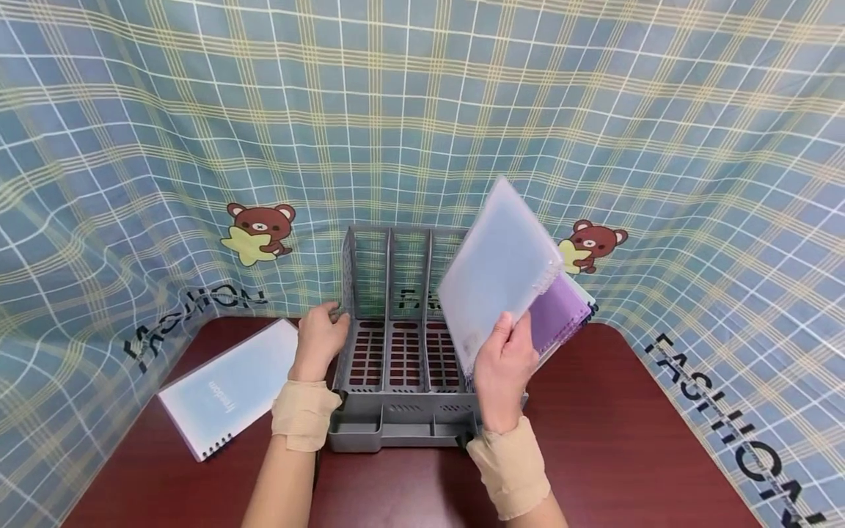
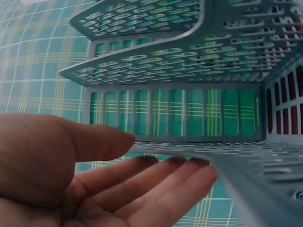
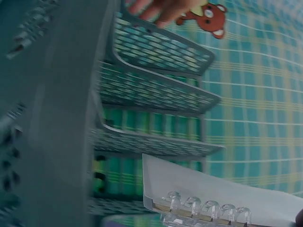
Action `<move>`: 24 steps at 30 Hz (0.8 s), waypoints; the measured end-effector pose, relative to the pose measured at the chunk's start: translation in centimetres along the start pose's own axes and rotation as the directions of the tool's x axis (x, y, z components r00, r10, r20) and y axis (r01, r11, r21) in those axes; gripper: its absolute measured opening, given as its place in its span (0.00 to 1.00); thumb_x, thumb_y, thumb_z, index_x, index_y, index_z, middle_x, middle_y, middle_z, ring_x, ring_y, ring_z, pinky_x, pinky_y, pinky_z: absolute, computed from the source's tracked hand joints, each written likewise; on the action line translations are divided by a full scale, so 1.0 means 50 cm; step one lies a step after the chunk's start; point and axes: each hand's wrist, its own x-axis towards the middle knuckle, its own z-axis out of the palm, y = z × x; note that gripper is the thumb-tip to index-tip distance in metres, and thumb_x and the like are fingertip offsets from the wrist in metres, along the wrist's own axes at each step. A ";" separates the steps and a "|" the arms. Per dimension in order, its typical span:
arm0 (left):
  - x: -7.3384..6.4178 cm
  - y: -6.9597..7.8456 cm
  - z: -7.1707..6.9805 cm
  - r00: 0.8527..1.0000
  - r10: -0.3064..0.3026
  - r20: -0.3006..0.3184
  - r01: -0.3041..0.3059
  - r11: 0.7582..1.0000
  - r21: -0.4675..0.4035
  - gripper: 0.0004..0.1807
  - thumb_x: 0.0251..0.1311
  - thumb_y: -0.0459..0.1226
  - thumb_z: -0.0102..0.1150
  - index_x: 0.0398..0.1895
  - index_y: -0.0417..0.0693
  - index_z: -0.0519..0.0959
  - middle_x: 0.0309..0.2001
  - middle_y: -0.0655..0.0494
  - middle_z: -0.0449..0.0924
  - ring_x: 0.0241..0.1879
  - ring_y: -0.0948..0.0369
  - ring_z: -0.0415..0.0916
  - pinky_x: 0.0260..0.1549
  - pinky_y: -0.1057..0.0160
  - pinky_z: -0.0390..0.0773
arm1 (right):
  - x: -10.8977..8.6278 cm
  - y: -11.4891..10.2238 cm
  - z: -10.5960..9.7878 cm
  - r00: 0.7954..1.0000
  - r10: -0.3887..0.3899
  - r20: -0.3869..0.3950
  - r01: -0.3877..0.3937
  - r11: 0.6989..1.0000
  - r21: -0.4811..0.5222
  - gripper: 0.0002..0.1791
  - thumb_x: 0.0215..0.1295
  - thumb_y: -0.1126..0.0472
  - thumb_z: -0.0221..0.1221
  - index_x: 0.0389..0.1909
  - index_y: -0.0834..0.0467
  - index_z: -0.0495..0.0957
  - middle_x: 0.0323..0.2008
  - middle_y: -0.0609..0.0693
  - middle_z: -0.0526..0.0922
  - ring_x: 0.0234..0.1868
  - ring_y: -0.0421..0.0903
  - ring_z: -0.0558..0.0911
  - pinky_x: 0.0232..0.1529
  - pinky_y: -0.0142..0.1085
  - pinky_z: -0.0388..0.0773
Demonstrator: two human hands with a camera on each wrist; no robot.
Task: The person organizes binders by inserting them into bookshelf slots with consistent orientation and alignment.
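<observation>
My left hand (image 1: 321, 337) is at the left wall of a grey desk file organizer (image 1: 356, 400); in the left wrist view its thumb is on the inner side and its fingers (image 2: 156, 189) on the outer. My right hand (image 1: 507, 367) holds a notebook with a pale blue translucent cover (image 1: 498, 271), tilted above the organizer's right side. The right wrist view shows clear rings along the edge of this notebook (image 3: 213, 189). Behind it, a purple notebook (image 1: 557, 315) and a pale one with dark rings are partly hidden.
A pale blue notebook (image 1: 231, 389) with black rings lies on the dark red table (image 1: 627, 455), left of the organizer. Small trays (image 1: 409, 425) run along the organizer's front. A checked cloth (image 1: 422, 147) with bear prints surrounds the table.
</observation>
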 end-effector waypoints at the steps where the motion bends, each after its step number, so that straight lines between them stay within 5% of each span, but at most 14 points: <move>1: 0.000 -0.001 -0.003 1.000 -0.006 0.019 0.006 1.000 -0.008 0.28 0.78 0.39 0.48 0.74 0.33 0.67 0.53 0.28 0.82 0.15 0.63 0.68 0.19 0.62 0.71 | -0.004 0.007 0.007 1.000 0.002 0.010 -0.002 1.000 -0.007 0.17 0.83 0.50 0.47 0.48 0.59 0.78 0.35 0.63 0.87 0.36 0.65 0.87 0.36 0.58 0.80; 7: 0.000 -0.002 -0.020 0.998 -0.002 0.069 0.003 1.000 -0.005 0.25 0.79 0.38 0.47 0.73 0.33 0.70 0.61 0.30 0.79 0.27 0.47 0.81 0.22 0.59 0.73 | -0.024 0.035 0.039 0.998 0.008 0.056 -0.006 0.999 -0.046 0.17 0.82 0.50 0.48 0.43 0.59 0.76 0.28 0.65 0.84 0.31 0.67 0.86 0.32 0.60 0.78; 13: 0.004 0.000 -0.020 0.996 -0.010 0.090 0.009 1.000 0.011 0.27 0.78 0.39 0.49 0.73 0.31 0.68 0.61 0.29 0.78 0.43 0.43 0.85 0.30 0.56 0.78 | -0.033 0.053 0.052 0.997 0.011 0.078 -0.007 0.999 -0.052 0.16 0.83 0.51 0.47 0.46 0.59 0.76 0.27 0.65 0.84 0.29 0.66 0.85 0.30 0.59 0.78; 17: 0.014 0.000 -0.016 0.993 -0.036 0.115 0.034 0.999 0.022 0.29 0.79 0.39 0.48 0.76 0.30 0.64 0.63 0.27 0.75 0.28 0.51 0.82 0.28 0.56 0.78 | -0.043 0.062 0.061 0.996 0.008 0.093 -0.002 0.998 -0.066 0.15 0.83 0.52 0.47 0.48 0.59 0.77 0.27 0.64 0.84 0.28 0.66 0.86 0.29 0.59 0.79; 20: 0.022 -0.003 -0.012 0.994 -0.032 0.108 0.028 0.999 0.032 0.29 0.79 0.39 0.47 0.75 0.30 0.64 0.61 0.27 0.77 0.16 0.59 0.69 0.23 0.58 0.73 | -0.050 0.071 0.068 0.995 0.004 0.102 0.004 0.997 -0.074 0.15 0.83 0.53 0.48 0.50 0.60 0.77 0.29 0.65 0.85 0.29 0.67 0.86 0.30 0.60 0.79; 24: 0.028 -0.002 -0.008 0.996 0.000 0.090 -0.003 0.999 0.035 0.26 0.80 0.38 0.46 0.73 0.29 0.68 0.52 0.26 0.81 0.11 0.62 0.60 0.19 0.59 0.69 | -0.054 0.082 0.075 0.995 -0.007 0.096 0.014 0.997 -0.072 0.15 0.83 0.55 0.48 0.51 0.61 0.77 0.33 0.67 0.86 0.32 0.68 0.87 0.31 0.61 0.79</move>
